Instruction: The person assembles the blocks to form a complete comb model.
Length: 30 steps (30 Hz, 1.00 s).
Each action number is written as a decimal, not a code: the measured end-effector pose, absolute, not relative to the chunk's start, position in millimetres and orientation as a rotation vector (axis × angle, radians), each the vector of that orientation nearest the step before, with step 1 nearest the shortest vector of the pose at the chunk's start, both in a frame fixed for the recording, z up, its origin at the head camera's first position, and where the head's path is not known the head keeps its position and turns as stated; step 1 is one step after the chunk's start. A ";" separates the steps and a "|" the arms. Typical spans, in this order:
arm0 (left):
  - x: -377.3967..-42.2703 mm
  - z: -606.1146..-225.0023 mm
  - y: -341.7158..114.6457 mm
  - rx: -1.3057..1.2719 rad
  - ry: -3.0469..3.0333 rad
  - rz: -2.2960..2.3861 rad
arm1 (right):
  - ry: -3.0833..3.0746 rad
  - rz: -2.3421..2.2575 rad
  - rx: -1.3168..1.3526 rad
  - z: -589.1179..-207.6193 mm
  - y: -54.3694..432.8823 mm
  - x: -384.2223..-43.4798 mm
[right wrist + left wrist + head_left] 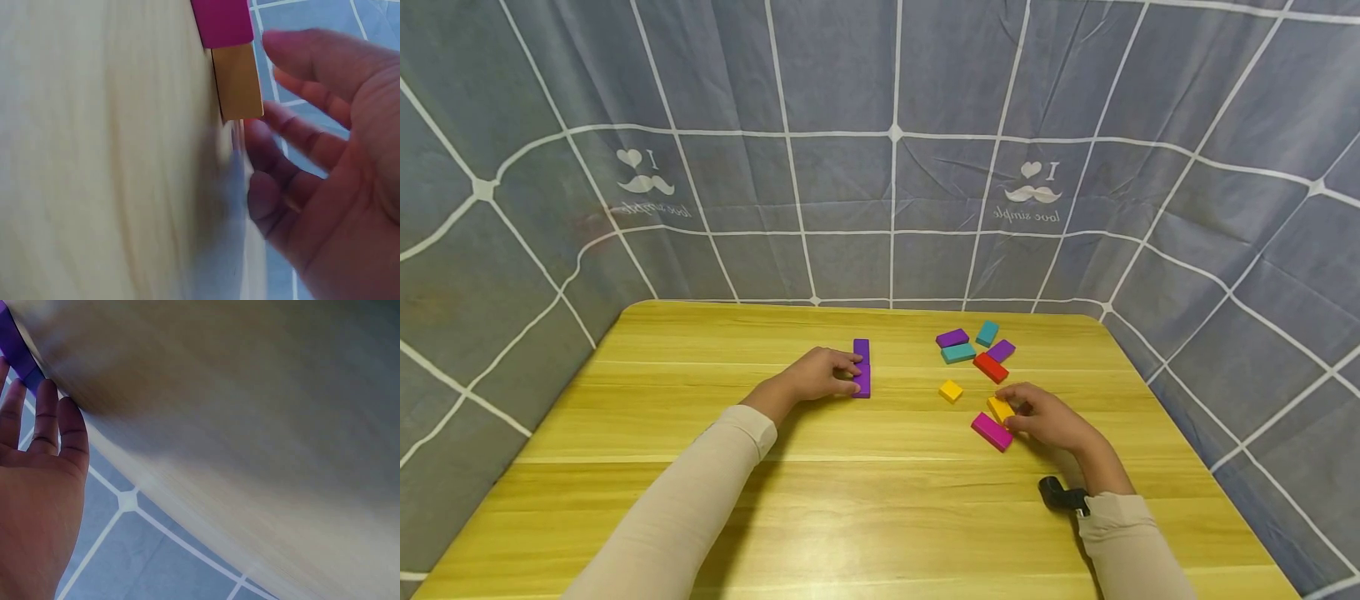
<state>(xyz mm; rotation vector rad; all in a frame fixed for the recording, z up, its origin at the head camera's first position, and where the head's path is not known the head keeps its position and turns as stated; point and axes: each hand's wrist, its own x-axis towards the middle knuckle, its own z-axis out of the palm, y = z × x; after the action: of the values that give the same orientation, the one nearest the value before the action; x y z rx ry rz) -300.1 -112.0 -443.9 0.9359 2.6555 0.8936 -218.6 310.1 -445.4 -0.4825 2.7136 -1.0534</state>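
Two purple blocks (862, 379) lie end to end in the middle of the table. At their left side is my left hand (822, 373), its fingertips touching them; in the left wrist view its visible fingers (46, 419) are nearly straight beside the purple. My right hand (1051, 419) is around a yellow block (1000, 409), thumb near one end and fingers near the other. The right wrist view has the thumb (312, 56) slightly apart from this yellow block (239, 81). A magenta block (992, 432) lies against the yellow one.
A smaller-looking yellow block (951, 391) lies left of the right hand. Behind it are a red block (991, 367), teal blocks (958, 353) and more purple blocks (952, 337). A black strap-like device (1062, 496) is at the right wrist. Grey checked curtain (842, 175) surrounds the table.
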 end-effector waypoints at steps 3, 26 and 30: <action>-300.1 -443.9 -112.2 0.939 2.657 0.882 | 2.734 -1.063 -0.517 -443.0 309.4 -215.7; -301.4 -443.5 -112.2 0.933 2.665 0.867 | 2.510 -0.934 -0.743 -437.5 300.8 -209.8; -300.8 -443.6 -112.5 0.926 2.662 0.868 | 2.571 -0.907 -0.741 -441.7 298.1 -210.2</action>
<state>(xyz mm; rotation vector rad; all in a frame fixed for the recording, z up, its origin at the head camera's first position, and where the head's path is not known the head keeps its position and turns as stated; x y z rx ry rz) -300.8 -112.5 -443.6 0.9257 2.6625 0.8676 -210.2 298.1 -441.7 -0.7407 2.5709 -0.9065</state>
